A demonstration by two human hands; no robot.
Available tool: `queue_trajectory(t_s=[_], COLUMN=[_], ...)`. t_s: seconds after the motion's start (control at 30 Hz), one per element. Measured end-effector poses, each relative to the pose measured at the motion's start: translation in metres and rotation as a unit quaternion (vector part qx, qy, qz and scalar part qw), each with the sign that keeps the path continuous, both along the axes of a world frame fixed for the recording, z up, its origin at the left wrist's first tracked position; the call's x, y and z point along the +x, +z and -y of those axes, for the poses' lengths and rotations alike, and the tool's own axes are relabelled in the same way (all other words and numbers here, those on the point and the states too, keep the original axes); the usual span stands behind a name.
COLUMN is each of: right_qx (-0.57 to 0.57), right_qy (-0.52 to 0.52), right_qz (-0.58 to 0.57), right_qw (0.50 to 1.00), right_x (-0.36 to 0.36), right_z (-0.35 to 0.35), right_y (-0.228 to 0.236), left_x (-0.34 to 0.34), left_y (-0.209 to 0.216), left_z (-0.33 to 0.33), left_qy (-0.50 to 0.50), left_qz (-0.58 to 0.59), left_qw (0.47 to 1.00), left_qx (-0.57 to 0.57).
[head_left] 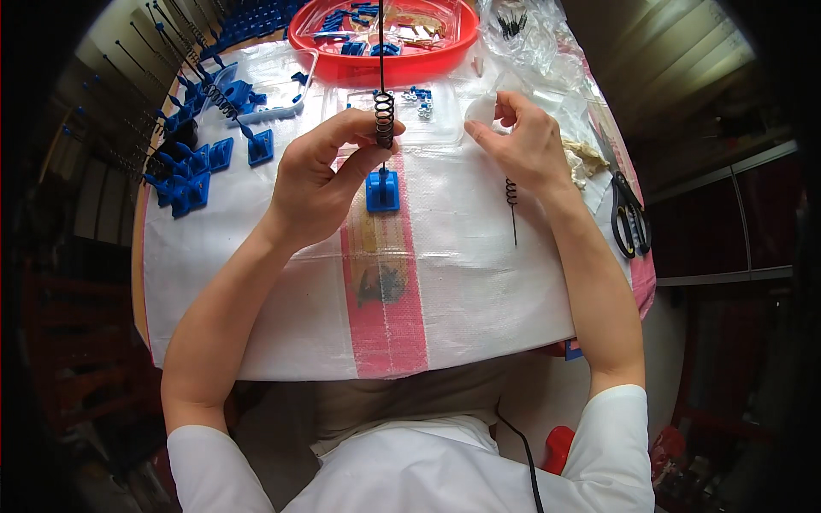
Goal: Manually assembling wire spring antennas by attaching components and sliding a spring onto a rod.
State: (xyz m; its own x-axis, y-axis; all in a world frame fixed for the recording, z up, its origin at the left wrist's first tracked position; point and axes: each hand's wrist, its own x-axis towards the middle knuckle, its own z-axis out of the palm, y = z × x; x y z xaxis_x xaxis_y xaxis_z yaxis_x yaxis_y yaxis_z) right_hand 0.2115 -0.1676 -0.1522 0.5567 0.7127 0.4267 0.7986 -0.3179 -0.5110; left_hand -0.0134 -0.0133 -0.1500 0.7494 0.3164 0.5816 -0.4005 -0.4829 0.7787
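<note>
My left hand (321,171) pinches a black coil spring (385,115) between thumb and fingers. A thin black rod (381,51) runs upright through the coil. Below the fingertips stands a blue square base (382,192) in line with the rod. To the right, my right hand (530,141) has its thumb and forefinger closed on a translucent white plastic piece (481,109); its full shape is unclear. Beneath that hand, another black coil spring (511,192) with a thin straight end lies on the table, its upper part hidden.
Blue bases with spring rods (184,167) crowd the left side. A red basin (466,51) with blue and brass-coloured parts stands at the back. Shallow clear trays (445,128) hold small parts. Black-handled scissors (631,218) lie at the right edge, near clear plastic bags (547,51).
</note>
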Motion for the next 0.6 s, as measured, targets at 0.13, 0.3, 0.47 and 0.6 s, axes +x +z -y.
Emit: queue_trajectory(t_s=[0.13, 0.3, 0.47, 0.6], right_qx=[0.025, 0.051, 0.146, 0.001], right_qy=[0.022, 0.026, 0.132, 0.238], right_qz=[0.033, 0.148, 0.124, -0.036], right_qw=[0.999, 0.987, 0.973, 0.971], right_x=[0.003, 0.001, -0.020, -0.052], right_z=[0.005, 0.019, 0.030, 0.014], right_y=[0.006, 0.032, 0.057, 0.048], left_x=[-0.001, -0.003, -0.002, -0.004], left_y=[0.000, 0.001, 0.000, 0.000], left_z=[0.000, 0.000, 0.000, -0.001], left_qy=[0.004, 0.009, 0.001, 0.000], left_qz=[0.002, -0.006, 0.001, -0.001], left_qw=[1.000, 1.000, 1.000, 1.000], left_qx=[-0.001, 0.006, -0.008, -0.012])
